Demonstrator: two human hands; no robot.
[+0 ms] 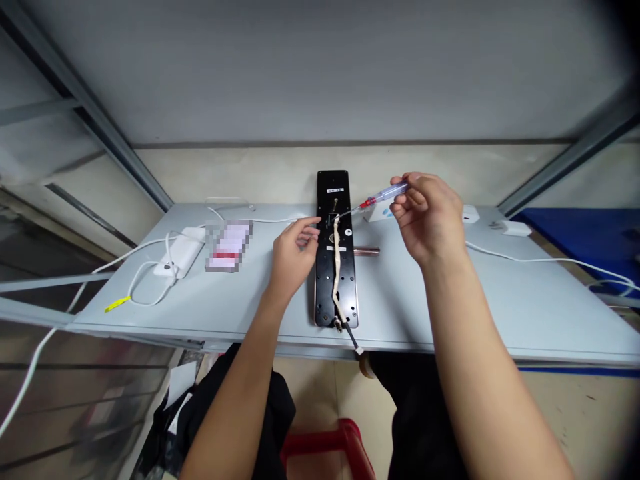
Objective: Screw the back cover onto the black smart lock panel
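A long black door-lock panel (325,273) lies on the grey-blue table, its underside with screw holes and small labels facing up. From beneath its right edge juts a copper-coloured handle (367,251). Along the panel runs a cable wrapped in cream tape (337,267), ending in a white connector past the table's front edge. My right hand (430,210) is closed on the clear handle of a screwdriver (383,195). Its shaft slants down left, the tip close to the cable's upper end. My left hand (297,250) is at the panel's left edge, fingers loosely bent and apart, holding nothing.
To the left are a white power bank (183,253) with a cable and a blurred-out phone (230,245). White adapters (515,228) and a small white box (379,211) sit on the right. A red stool (320,441) stands below. Metal shelf posts flank the table.
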